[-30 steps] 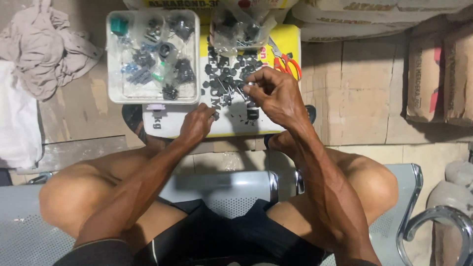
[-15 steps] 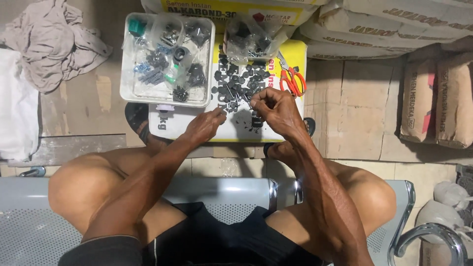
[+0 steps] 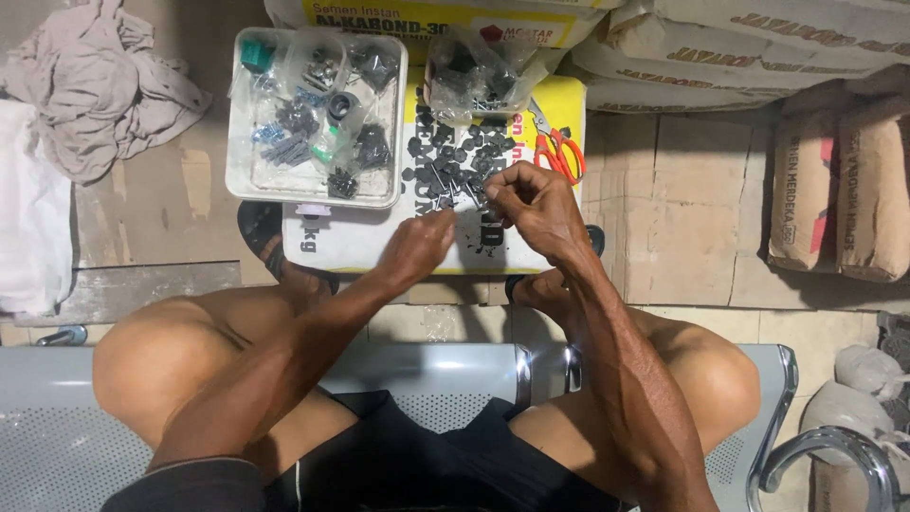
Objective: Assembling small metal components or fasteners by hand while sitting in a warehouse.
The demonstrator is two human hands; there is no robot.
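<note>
The right hand (image 3: 536, 204) pinched a small dark part above the pile of parts (image 3: 453, 166) on the sack (image 3: 379, 242). The left hand (image 3: 417, 245), fingers curled, met it, apparently steadying the piece.

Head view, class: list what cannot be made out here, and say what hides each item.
- Whatever the right hand pinches: covered by its own fingers, too small.
- Left hand fingertips: turned away, so any grip is unclear.
- Small dark parts on the sack: too small to identify.
- Contents of the white tray: blurred by clear bags.
- Orange-handled scissors: blades partly hidden under the plastic bag.
</note>
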